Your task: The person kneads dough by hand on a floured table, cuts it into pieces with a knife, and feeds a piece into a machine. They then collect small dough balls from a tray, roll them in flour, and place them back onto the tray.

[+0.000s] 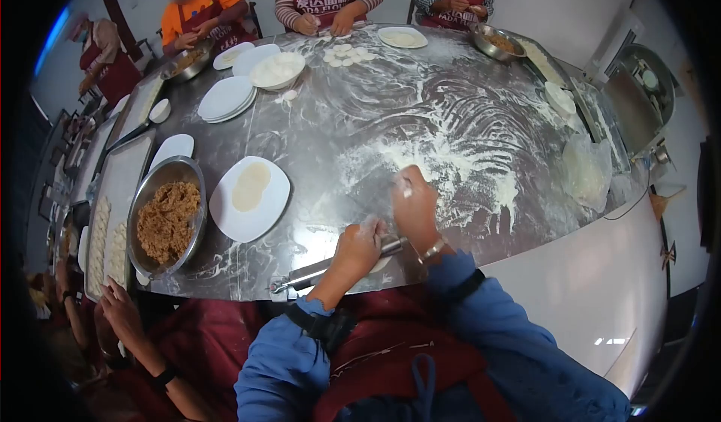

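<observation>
My left hand is closed low over the table's near edge, its fingertips dusted white. Whatever it may hold is hidden. Just ahead and to the right, my right hand is curled into a loose fist with a white patch on it. I cannot make out what is inside. A short metal cylinder shows between the two hands, beside my left fingers. Below it, part of a pale dough round peeks out at the edge. A metal bar runs leftward from under my left hand.
A white plate bears thin dough wrappers. Left of it is a metal bowl of brown filling. A tray holds dumplings. A co-worker's hand is beside it. Flour covers the table; other people work opposite.
</observation>
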`<act>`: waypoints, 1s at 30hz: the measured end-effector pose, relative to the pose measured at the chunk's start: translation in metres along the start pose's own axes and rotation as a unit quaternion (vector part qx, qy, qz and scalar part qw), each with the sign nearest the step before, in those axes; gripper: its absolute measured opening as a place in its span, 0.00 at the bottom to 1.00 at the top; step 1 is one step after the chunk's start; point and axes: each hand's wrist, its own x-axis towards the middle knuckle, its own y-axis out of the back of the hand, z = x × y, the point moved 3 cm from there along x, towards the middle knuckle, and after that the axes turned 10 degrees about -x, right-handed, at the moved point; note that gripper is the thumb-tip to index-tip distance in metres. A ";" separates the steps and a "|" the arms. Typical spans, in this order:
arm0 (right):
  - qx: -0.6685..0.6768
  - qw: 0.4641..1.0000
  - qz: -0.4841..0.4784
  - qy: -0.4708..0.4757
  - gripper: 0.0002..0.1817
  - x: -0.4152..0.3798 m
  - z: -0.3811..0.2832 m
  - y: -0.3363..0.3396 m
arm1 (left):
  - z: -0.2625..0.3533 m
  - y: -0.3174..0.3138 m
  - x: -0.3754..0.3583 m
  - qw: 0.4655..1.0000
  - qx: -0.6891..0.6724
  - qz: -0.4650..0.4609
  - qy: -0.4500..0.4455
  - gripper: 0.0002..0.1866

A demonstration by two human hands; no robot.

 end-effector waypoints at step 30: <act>0.007 0.999 -0.001 -0.033 0.04 -0.023 0.014 0.012 | -0.038 0.130 -0.042 0.944 0.062 0.324 0.008 0.23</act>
